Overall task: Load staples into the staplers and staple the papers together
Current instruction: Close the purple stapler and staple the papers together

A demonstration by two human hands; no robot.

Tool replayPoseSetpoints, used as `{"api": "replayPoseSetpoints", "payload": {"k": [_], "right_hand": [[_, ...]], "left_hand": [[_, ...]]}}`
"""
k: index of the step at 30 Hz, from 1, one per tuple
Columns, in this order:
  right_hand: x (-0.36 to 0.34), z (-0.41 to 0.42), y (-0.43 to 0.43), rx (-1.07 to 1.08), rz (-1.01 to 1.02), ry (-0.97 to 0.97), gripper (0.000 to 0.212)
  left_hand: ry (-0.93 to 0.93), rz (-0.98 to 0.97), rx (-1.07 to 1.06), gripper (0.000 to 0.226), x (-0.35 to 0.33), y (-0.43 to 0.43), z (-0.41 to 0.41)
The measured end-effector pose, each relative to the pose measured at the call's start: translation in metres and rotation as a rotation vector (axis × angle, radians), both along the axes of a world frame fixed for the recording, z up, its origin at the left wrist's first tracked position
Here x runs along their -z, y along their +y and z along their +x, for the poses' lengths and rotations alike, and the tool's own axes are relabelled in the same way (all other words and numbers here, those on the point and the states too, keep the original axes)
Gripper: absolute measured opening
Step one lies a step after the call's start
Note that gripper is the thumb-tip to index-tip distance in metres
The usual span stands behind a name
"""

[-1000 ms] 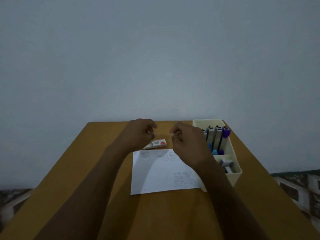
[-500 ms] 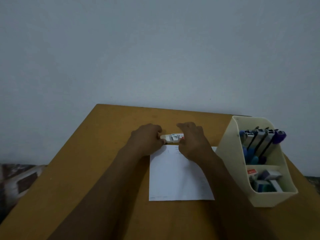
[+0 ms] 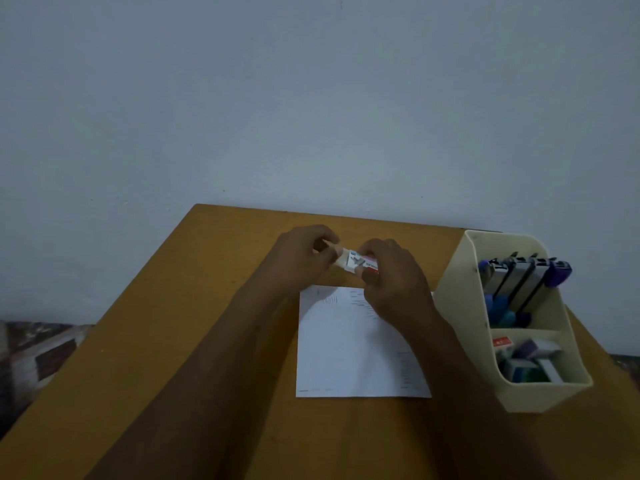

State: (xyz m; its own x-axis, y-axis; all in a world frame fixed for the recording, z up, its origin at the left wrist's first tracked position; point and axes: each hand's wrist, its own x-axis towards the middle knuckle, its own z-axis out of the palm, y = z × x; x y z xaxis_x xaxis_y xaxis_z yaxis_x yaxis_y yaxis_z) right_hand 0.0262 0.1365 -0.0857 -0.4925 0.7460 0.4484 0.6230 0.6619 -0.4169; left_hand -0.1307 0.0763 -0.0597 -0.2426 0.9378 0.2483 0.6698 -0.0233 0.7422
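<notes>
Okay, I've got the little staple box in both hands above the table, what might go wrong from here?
1. Both hands, left hand and right hand, pull on the small staple box in mid-air; if it opens suddenly, staples may scatter over the table.
2. Loose staples could land on the paper and be hard to spot in this dim light.
3. The organizer sits close to your right forearm; a jerk could knock it.

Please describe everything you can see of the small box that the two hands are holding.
The small white cardboard staple box has a red stripe and a grey printed picture on its top face. It is held above the brown wooden table, beyond the white paper sheet. The right hand grips its outer sleeve; the left hand pinches the pale inner tray, partly drawn out.
</notes>
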Motion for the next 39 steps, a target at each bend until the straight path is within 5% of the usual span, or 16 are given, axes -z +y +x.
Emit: {"api": "replayPoseSetpoints", "payload": {"k": [5,8,25,39], "right_hand": [[0.000,0.004,-0.009,-0.032,0.049,0.048,0.025],[0.003,0.005,-0.015,-0.055,0.076,0.068,0.029],[-0.004,0.010,-0.032,-0.053,0.135,0.149,0.029],[-0.018,0.010,-0.049,0.007,0.170,0.137,0.032]], "left_hand": [[-0.548,-0.013,-0.039,0.020,-0.001,-0.013,0.008],[-0.678,-0.005,-0.055,0.018,0.005,-0.018,0.010],[-0.486,0.252,-0.204,0.008,0.014,-0.022,0.031],[-0.334,0.278,-0.207,0.008,0.003,-0.037,0.048]]}}
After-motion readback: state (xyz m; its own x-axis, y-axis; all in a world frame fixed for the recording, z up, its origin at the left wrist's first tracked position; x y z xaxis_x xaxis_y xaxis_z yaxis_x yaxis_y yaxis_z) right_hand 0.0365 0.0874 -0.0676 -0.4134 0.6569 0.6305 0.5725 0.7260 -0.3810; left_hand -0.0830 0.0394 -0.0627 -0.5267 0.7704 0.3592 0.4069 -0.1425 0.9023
